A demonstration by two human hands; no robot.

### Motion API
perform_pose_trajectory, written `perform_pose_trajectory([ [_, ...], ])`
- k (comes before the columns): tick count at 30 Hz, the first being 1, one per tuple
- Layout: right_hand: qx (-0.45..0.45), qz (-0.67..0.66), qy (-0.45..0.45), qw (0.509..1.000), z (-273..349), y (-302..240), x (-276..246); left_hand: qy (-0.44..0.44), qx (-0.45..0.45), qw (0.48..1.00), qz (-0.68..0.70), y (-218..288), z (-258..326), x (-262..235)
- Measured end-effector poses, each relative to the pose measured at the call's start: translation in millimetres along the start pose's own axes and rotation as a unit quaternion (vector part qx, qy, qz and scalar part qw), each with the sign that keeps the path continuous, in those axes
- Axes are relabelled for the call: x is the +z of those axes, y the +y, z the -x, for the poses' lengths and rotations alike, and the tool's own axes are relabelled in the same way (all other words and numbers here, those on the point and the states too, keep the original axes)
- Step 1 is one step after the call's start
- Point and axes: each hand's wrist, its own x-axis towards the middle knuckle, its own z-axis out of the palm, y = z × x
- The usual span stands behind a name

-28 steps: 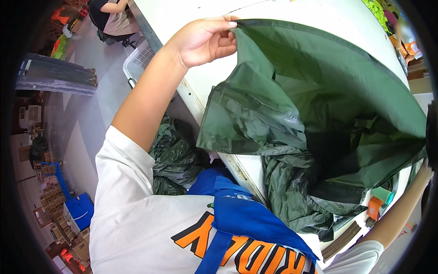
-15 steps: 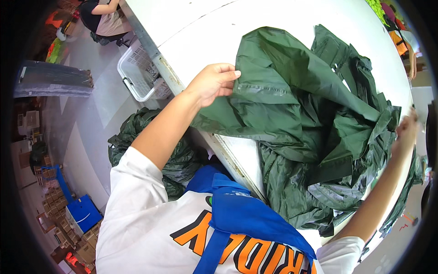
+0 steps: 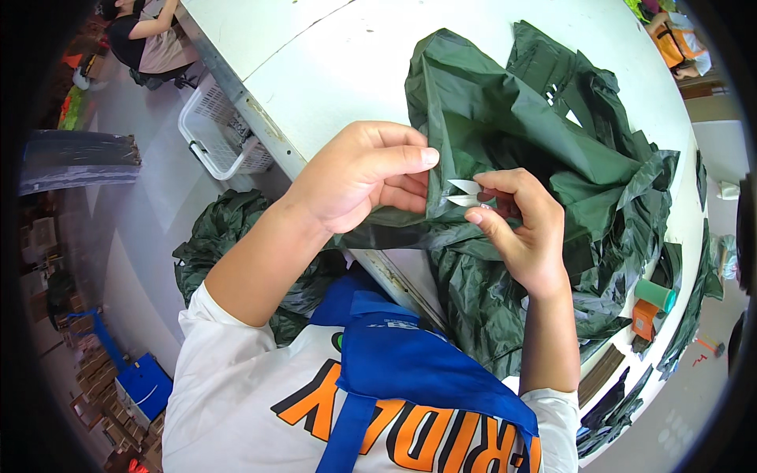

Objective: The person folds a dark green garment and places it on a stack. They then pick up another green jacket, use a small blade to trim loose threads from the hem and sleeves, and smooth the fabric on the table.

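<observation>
At the near edge of the bench (image 3: pixel 315 87), small snips (image 3: pixel 464 187) come alongside green fabric (image 3: pixel 505 110).

The right hand (image 3: pixel 524 221), over by the bench's right edge moments ago, now grips the snips, blades parted, just beside the border pinched by the left hand (image 3: pixel 363 173), so metal and cloth are within reach. The hands stand apart. Bunched across the bench, the fabric crowds the blades with loose folds; a green cylinder (image 3: pixel 658 296) sits toward the right edge, a white basket (image 3: pixel 221 142) off the near edge.
</observation>
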Motion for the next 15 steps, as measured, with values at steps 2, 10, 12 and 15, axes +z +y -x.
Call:
perform_pose_trajectory([
  [2,-0.010,-0.013,-0.006,1.000,-0.2,-1.1,0.9,-0.009,-0.002,1.000,0.005,-1.5,2.0,1.9],
  [10,-0.009,-0.003,-0.010,1.000,3.6,-7.5,0.7,0.000,-0.016,1.000,-0.020,-1.6,6.7,6.7],
  [12,-0.016,0.009,-0.004,1.000,3.5,-9.0,0.5,0.009,-0.020,0.999,-0.028,-1.2,6.0,7.9],
  [15,-0.012,-0.004,-0.006,1.000,4.5,-7.1,0.8,0.016,-0.023,0.999,-0.033,-0.2,5.0,9.3],
])
